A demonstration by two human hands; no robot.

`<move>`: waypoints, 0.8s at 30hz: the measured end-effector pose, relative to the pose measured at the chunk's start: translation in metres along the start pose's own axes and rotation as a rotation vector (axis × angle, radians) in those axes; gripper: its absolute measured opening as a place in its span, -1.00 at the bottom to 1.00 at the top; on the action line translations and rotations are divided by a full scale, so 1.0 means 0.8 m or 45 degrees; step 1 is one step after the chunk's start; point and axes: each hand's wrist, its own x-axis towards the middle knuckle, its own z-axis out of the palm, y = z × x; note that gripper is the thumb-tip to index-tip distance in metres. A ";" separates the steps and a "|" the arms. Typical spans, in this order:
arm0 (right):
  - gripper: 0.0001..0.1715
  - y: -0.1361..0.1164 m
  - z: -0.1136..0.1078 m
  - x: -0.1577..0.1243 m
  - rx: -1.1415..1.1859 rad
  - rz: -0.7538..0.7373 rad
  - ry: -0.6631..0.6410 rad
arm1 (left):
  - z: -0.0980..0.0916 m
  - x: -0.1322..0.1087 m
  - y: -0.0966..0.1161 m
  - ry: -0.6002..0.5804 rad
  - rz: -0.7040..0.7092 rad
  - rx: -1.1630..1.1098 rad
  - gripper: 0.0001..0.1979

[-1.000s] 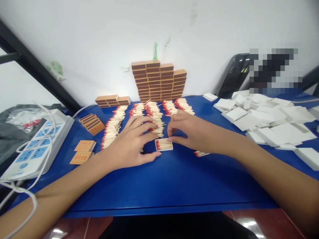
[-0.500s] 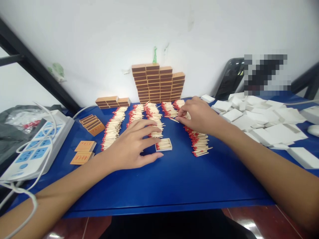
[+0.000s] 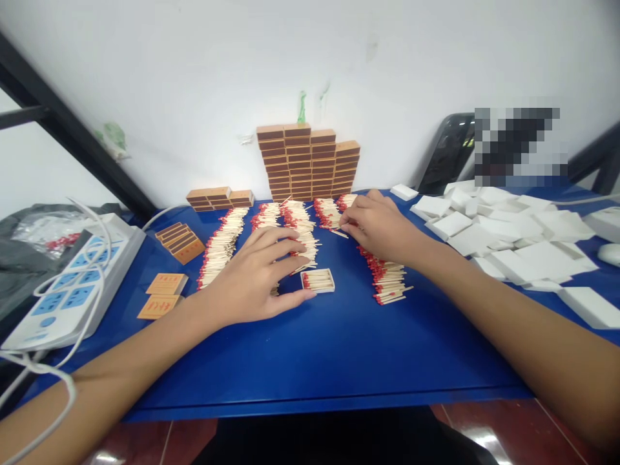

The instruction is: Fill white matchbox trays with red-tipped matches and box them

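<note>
Over the rows of red-tipped matches (image 3: 220, 248) on the blue table, my left hand (image 3: 259, 274) is spread with its fingers apart and nothing held. Its thumb tip is just left of a small white tray (image 3: 318, 281) with several matches lying in it. My right hand (image 3: 375, 223) bends down at the upper end of the right-hand match row (image 3: 387, 278), its thumb and fingertips close together. Whether a match is between those fingertips is too small to tell. A few loose matches (image 3: 338, 231) lie just left of them.
Brown matchboxes (image 3: 310, 165) are stacked against the wall, with more boxes (image 3: 167, 284) at the left. A power strip (image 3: 72, 284) and white cables occupy the left side. White trays (image 3: 508, 226) are heaped at the right, before a dark phone-like object (image 3: 445, 152).
My left hand has drawn slightly left, away from the tray, uncovering its left end. My right hand has shifted a little, its fingertips now more bunched.
</note>
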 end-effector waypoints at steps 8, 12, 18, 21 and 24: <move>-0.82 -0.005 -0.001 0.006 0.004 -0.037 -0.073 | 0.001 0.002 0.000 0.003 0.003 0.003 -0.66; -0.80 -0.018 -0.004 0.006 0.068 -0.014 -0.001 | 0.002 0.000 -0.001 0.001 -0.001 0.003 -0.66; -0.77 -0.042 -0.008 0.004 0.101 0.123 -0.033 | 0.004 -0.001 -0.003 -0.011 0.000 0.001 -0.67; -0.70 -0.046 -0.008 0.002 0.080 0.154 -0.104 | 0.004 -0.002 -0.004 -0.019 -0.006 -0.002 -0.69; -0.65 -0.048 -0.007 0.000 0.044 0.148 -0.100 | 0.004 -0.002 -0.004 -0.027 -0.010 -0.013 -0.69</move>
